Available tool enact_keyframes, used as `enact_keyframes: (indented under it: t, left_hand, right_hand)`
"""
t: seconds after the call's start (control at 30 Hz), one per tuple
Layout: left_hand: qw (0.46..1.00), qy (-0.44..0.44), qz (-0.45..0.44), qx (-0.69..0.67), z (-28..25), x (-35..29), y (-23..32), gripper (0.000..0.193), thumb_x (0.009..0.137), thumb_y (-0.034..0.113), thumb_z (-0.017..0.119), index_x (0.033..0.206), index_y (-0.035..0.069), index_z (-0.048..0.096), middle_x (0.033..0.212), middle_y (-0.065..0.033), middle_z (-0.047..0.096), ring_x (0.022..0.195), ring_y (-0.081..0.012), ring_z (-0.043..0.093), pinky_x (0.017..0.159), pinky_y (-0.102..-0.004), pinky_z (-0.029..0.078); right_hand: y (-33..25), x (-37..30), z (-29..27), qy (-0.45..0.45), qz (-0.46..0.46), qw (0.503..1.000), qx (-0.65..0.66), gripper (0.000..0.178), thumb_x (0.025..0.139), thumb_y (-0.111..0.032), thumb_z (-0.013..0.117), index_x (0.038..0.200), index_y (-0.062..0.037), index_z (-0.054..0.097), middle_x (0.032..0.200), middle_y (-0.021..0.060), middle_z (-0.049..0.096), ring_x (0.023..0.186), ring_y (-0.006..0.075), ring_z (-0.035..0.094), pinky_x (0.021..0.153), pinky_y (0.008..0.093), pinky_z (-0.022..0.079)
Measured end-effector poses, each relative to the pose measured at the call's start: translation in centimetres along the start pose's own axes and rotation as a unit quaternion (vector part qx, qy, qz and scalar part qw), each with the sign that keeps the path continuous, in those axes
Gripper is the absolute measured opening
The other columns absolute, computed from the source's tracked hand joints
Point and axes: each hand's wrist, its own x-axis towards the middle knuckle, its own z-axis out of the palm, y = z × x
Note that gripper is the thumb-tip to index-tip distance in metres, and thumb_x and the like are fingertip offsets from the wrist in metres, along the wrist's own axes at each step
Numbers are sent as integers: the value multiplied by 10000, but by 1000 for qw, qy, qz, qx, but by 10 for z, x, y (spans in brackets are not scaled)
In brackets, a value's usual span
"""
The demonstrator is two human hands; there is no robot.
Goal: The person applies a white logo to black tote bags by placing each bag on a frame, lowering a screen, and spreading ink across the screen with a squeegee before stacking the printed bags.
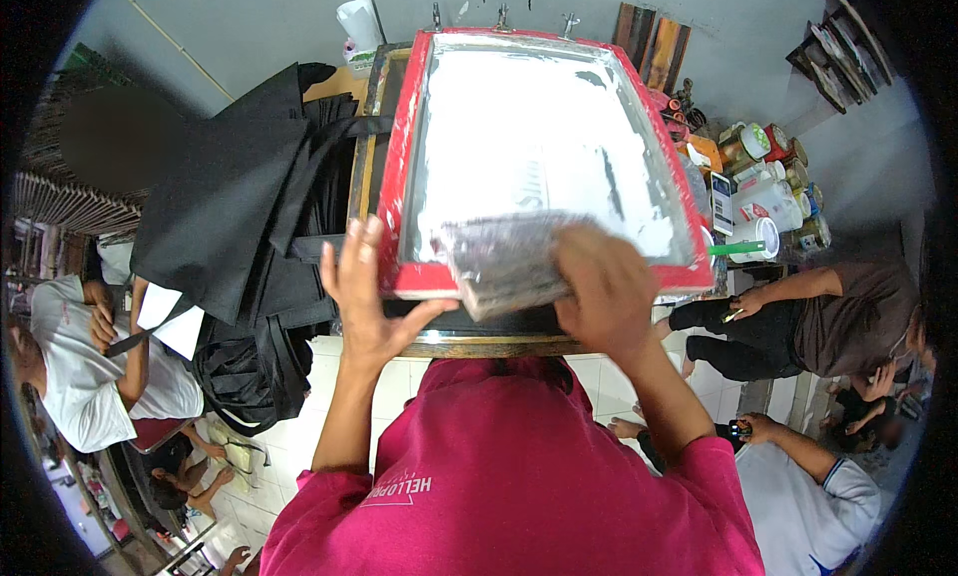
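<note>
Right hand (604,287), centre of view: closed around the right end of a broad flat scraper block (504,262), fingers over the top; blurred, so thumb placement unclear. Block reaches leftward from that grip, tilted, across the lower edge of a red-rimmed screen frame (406,157). White paste (529,117) coats the mesh above it. Left hand (364,301): fingers spread, nothing held, at the screen's lower-left corner; contact unclear. Black fabric bags (225,207) piled at left of view.
</note>
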Motion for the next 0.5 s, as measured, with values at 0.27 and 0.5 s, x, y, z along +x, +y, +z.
enact_keyframes:
  t: [0.27,0.5]
  left_hand:
    - [963,-57,-247,-94,3,79,-11,1113,743,474,887,1528,-87,332,1397,-363,527,1299,-473,528,1093,-517,412]
    - [862,-349,-356,93,44,37,-34,877,669,497,910,1177,-150,604,1118,-325,686,1034,-406,690,914,-448,523]
  right_hand:
    - [56,155,-55,134,-78,974,-168,263,816,-159,778,1055,-79,700,902,152,712,786,369,683,684,419,530]
    - [86,286,-89,111,-15,983,-144,277,873,-239,718,1030,-14,676,939,225,720,878,395,690,786,485,526]
